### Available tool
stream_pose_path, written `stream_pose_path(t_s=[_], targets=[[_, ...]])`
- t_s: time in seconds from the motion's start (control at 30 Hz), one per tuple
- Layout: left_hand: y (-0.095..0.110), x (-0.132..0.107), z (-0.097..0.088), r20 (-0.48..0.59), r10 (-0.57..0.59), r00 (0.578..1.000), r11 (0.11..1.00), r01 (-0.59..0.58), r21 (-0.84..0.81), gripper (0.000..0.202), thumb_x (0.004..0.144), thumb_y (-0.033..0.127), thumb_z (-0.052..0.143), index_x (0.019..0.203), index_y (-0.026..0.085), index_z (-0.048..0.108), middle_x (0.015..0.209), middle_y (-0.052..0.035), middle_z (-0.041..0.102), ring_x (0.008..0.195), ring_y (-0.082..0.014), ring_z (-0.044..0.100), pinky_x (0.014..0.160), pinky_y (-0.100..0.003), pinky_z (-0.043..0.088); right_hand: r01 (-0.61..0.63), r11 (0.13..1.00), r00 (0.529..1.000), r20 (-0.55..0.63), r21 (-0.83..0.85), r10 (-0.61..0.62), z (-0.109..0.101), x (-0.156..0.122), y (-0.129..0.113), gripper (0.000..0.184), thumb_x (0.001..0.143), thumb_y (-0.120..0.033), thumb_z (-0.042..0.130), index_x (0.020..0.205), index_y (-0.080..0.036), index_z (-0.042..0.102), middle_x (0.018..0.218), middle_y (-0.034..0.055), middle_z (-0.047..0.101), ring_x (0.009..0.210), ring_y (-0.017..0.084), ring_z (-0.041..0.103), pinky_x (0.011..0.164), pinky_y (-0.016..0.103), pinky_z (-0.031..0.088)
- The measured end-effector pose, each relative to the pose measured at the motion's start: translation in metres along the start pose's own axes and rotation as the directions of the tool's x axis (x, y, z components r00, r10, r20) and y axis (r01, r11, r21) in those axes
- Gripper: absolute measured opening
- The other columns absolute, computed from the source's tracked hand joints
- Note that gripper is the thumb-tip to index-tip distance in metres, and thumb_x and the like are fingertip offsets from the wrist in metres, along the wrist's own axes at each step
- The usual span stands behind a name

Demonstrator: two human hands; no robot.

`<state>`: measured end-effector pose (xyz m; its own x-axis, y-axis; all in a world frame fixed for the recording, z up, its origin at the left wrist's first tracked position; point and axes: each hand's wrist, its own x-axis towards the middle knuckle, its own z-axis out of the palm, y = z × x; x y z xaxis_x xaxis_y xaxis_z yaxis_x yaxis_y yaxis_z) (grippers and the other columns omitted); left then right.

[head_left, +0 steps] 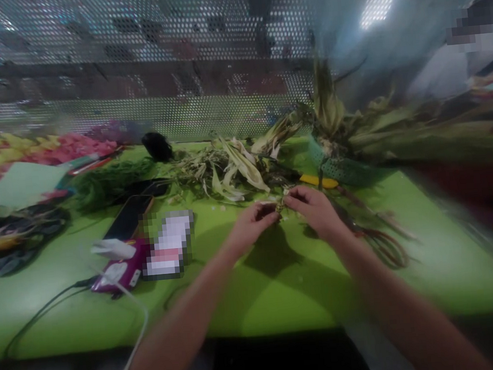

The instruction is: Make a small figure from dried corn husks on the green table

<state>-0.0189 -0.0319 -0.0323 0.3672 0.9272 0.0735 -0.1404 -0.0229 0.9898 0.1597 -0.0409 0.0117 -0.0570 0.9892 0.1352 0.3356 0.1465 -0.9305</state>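
My left hand (254,223) and my right hand (313,207) meet above the green table (278,309), fingertips pinched. Between them is a small yellowish-green plant piece (280,206), too blurred to tell its exact kind. Just behind my fingers lies a heap of dried corn husks (245,165), pale and curled. A yellow handle (318,181) rests close to the far side of my right hand. Beside my right wrist are scissors (383,245) with reddish-brown loops, their blades partly hidden by the arm.
A green perforated basket (335,168) with long husks stands at the back right. On the left are a dark phone (129,217), a lit phone (169,243), a purple power strip (122,268) with cables, and green fibre (108,182). Perforated metal panel (206,116) closes the back.
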Motion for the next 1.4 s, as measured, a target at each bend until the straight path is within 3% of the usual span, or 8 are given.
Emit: stream_pose_path(t_s=[0.2,0.37,0.43,0.6,0.87,1.1,1.27,1.4], targets=[[-0.008,-0.001,0.000,-0.052,-0.001,0.999,1.000,0.001,0.005,0.020,0.072,0.026,0.073,0.090,0.018,0.070,0.085,-0.0045,0.067,0.078,-0.0147,0.058,0.077,-0.027,0.046,0.055,0.998,0.997,0.050,-0.014,-0.054,0.003,-0.003,0.003,0.026,0.080,-0.046,0.061,0.078,-0.020,0.060,0.072,-0.0008,0.056,0.069,0.014,0.048,0.064,0.027,0.042],[-0.006,-0.003,0.002,-0.028,0.090,0.996,0.982,-0.084,0.168,0.009,0.074,0.022,0.069,0.083,0.018,0.069,0.084,-0.0034,0.065,0.082,-0.0160,0.057,0.081,-0.027,0.045,-0.035,0.995,0.994,0.109,0.095,0.024,0.006,-0.001,0.004,0.031,0.076,-0.050,0.064,0.071,-0.020,0.057,0.064,-0.0026,0.051,0.063,0.012,0.045,0.061,0.026,0.040],[-0.003,-0.004,0.003,-0.042,0.066,0.997,0.980,-0.057,0.193,0.012,0.073,0.024,0.070,0.084,0.019,0.069,0.083,-0.0029,0.065,0.081,-0.0163,0.056,0.079,-0.027,0.044,-0.052,0.992,0.995,0.087,0.117,0.042,0.005,0.000,0.004,0.032,0.075,-0.051,0.065,0.072,-0.020,0.058,0.065,-0.0025,0.053,0.063,0.012,0.045,0.060,0.026,0.040],[-0.002,-0.003,0.003,-0.018,0.003,1.000,0.997,-0.002,0.078,0.025,0.075,0.031,0.071,0.096,0.019,0.067,0.089,-0.0042,0.067,0.084,-0.0164,0.058,0.080,-0.027,0.044,-0.038,0.992,0.999,0.013,0.118,0.037,0.002,0.002,0.004,0.027,0.075,-0.046,0.067,0.072,-0.020,0.061,0.067,-0.0023,0.055,0.064,0.012,0.047,0.063,0.026,0.042],[-0.003,-0.003,0.002,-0.049,-0.025,0.998,0.999,0.027,0.033,0.023,0.073,0.030,0.072,0.092,0.017,0.066,0.083,-0.0032,0.064,0.079,-0.0150,0.056,0.078,-0.028,0.042,-0.033,0.985,0.995,0.098,0.168,0.016,0.003,0.002,0.006,0.027,0.072,-0.045,0.071,0.079,-0.021,0.062,0.073,-0.0015,0.059,0.070,0.014,0.052,0.069,0.028,0.044],[-0.002,-0.002,0.005,0.023,-0.037,0.999,0.992,0.034,0.121,0.018,0.073,0.025,0.071,0.086,0.015,0.063,0.081,-0.0019,0.063,0.078,-0.0145,0.056,0.081,-0.030,0.044,-0.038,0.995,0.999,0.000,0.093,0.038,0.002,0.003,0.006,0.025,0.074,-0.042,0.070,0.072,-0.020,0.057,0.068,-0.0030,0.053,0.065,0.012,0.047,0.064,0.027,0.041],[0.000,-0.002,0.003,0.076,-0.067,0.995,0.989,0.057,0.135,0.019,0.071,0.025,0.071,0.083,0.014,0.063,0.080,-0.0016,0.064,0.077,-0.0140,0.056,0.080,-0.030,0.044,-0.065,0.983,0.997,0.045,0.174,0.058,0.003,0.005,0.009,0.031,0.071,-0.048,0.071,0.070,-0.020,0.057,0.065,-0.0036,0.051,0.062,0.012,0.046,0.062,0.027,0.041],[0.001,-0.001,0.001,0.077,-0.086,0.993,0.990,0.077,0.116,0.021,0.072,0.027,0.072,0.087,0.014,0.067,0.082,-0.0025,0.066,0.077,-0.0133,0.057,0.079,-0.029,0.045,-0.031,0.979,0.999,-0.006,0.201,0.032,0.002,0.006,0.011,0.029,0.070,-0.045,0.072,0.070,-0.020,0.058,0.065,-0.0035,0.052,0.063,0.011,0.046,0.062,0.026,0.041]])
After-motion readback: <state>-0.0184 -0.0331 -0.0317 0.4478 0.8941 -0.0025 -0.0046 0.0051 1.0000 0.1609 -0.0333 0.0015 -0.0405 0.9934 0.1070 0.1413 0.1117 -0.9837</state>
